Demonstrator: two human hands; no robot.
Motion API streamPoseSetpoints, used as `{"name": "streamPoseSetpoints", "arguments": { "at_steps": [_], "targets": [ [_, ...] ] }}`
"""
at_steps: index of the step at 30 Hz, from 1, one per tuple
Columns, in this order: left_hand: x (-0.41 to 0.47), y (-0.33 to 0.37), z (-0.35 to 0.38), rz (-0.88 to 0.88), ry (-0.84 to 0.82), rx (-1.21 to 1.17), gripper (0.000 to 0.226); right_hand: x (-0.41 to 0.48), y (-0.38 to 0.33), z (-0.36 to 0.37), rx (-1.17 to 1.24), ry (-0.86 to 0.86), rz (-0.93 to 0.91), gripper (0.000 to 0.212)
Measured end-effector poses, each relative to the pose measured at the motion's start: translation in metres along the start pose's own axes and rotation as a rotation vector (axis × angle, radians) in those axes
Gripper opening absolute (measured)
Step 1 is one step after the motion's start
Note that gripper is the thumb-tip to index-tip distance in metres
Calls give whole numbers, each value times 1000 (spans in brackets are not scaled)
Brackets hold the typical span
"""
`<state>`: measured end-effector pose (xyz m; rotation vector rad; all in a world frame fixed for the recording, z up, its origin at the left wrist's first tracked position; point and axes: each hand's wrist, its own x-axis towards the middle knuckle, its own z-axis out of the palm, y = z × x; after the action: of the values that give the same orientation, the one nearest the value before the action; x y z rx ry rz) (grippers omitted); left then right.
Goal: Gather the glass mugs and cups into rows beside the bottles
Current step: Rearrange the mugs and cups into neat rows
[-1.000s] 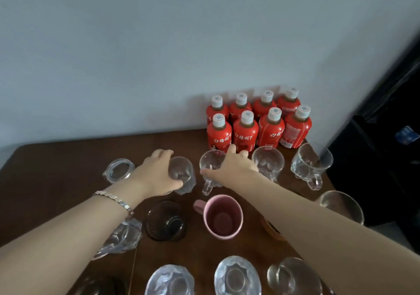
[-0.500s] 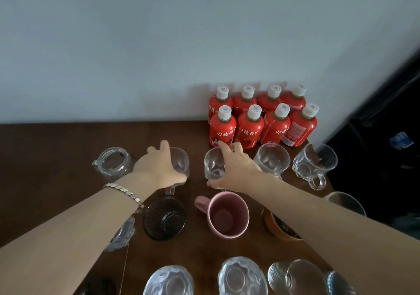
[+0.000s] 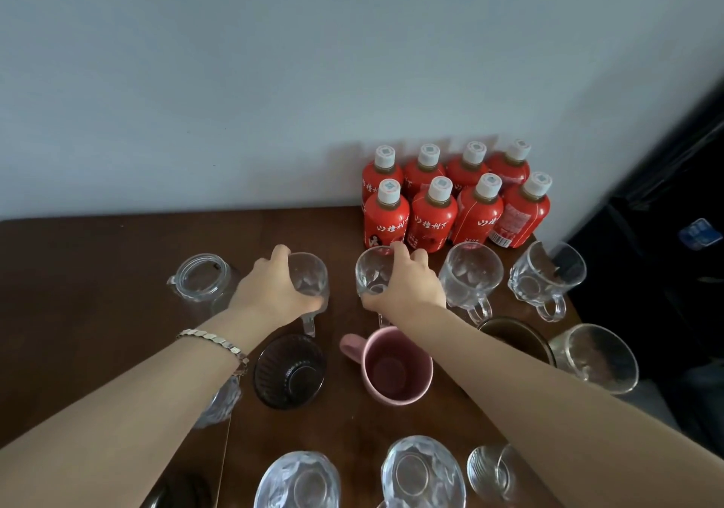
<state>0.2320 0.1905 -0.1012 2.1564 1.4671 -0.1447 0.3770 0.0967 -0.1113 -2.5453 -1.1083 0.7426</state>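
- My left hand (image 3: pixel 274 292) grasps the left mug (image 3: pixel 310 278), frame centre, to extend the row.
- My right hand (image 3: pixel 405 292) grasps the right mug (image 3: pixel 370 272) below the bottles (image 3: pixel 450 213), aligning it.

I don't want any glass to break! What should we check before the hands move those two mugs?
1. Left hand grips the left mug: ok.
2. Right hand grips the right mug: ok.
3. Both mugs upright: ok.
4. Mugs lifted off the table: cannot tell.
5. Gap between right mug and red bottles: cannot tell, they overlap in this view.
6. Pink mug clear of the right forearm: not ok, it sits close beside it.
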Motion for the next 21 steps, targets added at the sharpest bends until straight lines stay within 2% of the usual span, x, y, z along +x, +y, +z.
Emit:
{"name": "streamPoseSetpoints", "arguments": {
  "at_steps": [16,21],
  "targets": [
    [-2,-5,5,34,13,-48,85,-1,0,-4,-74,-13,14,88],
    [-4,-6,4,51,-9,11,88,-2,-3,-5,-128,-19,27,92]
  ]
}}
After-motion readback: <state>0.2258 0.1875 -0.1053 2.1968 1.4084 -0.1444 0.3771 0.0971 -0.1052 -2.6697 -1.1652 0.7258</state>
